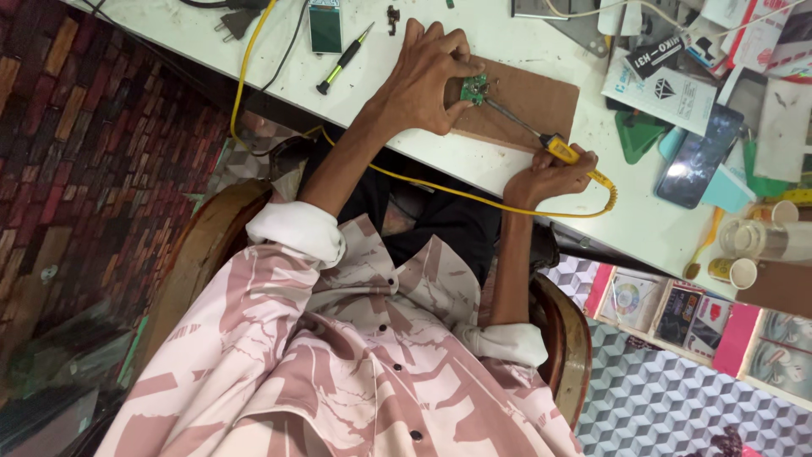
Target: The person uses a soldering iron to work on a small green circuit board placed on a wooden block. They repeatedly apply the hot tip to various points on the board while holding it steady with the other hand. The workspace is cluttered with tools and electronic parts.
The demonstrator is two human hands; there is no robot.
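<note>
1. Now the left hand (427,80) pinches a small green circuit board (474,87) between its fingers, on a brown board (541,101) on the white table (474,25).
2. Right hand (550,178), fingers wrapped tight, grips a yellow-handled soldering iron (541,140); its tip meets the circuit board just beside the left fingers.
3. A screwdriver (344,59) lies beyond the left fingers.

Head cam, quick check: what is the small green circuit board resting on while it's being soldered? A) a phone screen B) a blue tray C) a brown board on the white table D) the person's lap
C: the small green circuit board lies on the brown board on the white table, pinned by the left hand, while the right hand aims the soldering iron at it.
</note>
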